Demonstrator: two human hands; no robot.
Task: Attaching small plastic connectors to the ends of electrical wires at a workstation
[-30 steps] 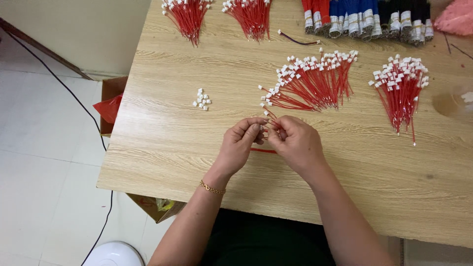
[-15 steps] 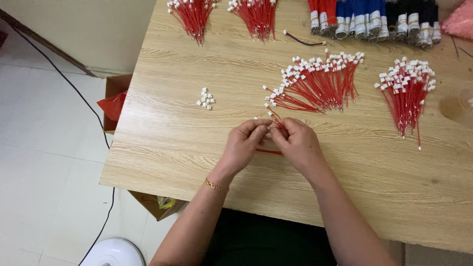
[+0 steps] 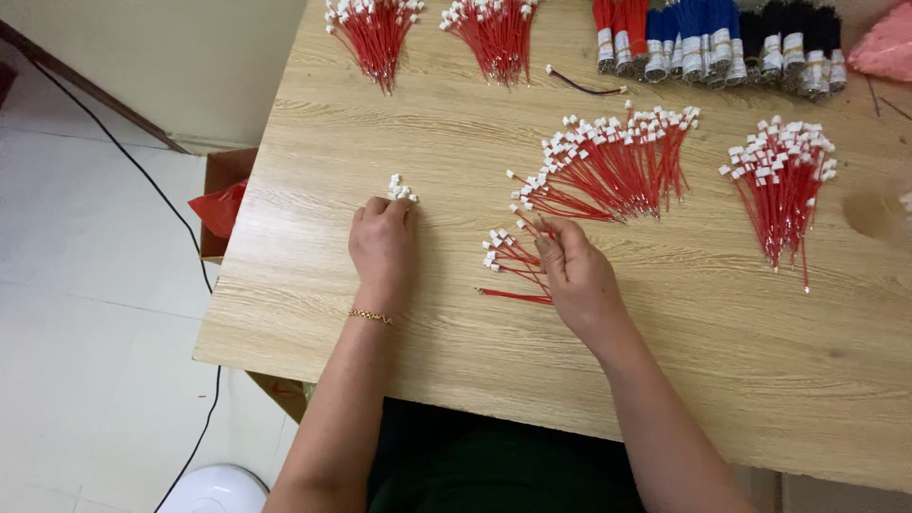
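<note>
Left hand: the left hand (image 3: 382, 245) lies palm down on the wooden table (image 3: 380, 123), fingertips at a small cluster of loose white connector housings (image 3: 402, 188); whether a housing is pinched under the fingers cannot be told from above

Right hand: the right hand (image 3: 578, 275) rests over a small fan of red wire leads with white plugs (image 3: 508, 261), its fingers curled lightly on the wires' inner ends, pressing rather than clenching them

Small fan: it sits between the two hands, plug ends pointing toward the left hand, one lead lying flat nearest the person

Large pile: a broad spray of finished red leads (image 3: 613, 166) lies just beyond the right hand, its nearest strands almost touching the fingertips

Right-side bundle: another sheaf of red leads (image 3: 784, 180) spreads well apart to the right, tails pointing at the near edge

Far edge: two more red bundles (image 3: 375, 28) (image 3: 496, 28) and a row of taped wire coils in red, blue and black (image 3: 722, 38) line the back of the table; a single dark lead (image 3: 584, 85) lies loose in front of them

Open room: bare wood runs from the left hand out to the table's left edge, and a wide bare strip fronts the near edge beneath both forearms

Beyond the edge: a cardboard box with red plastic (image 3: 223, 204) stands on the tiled floor beside the table's left side, a black cable (image 3: 142, 180) trailing past it
</note>
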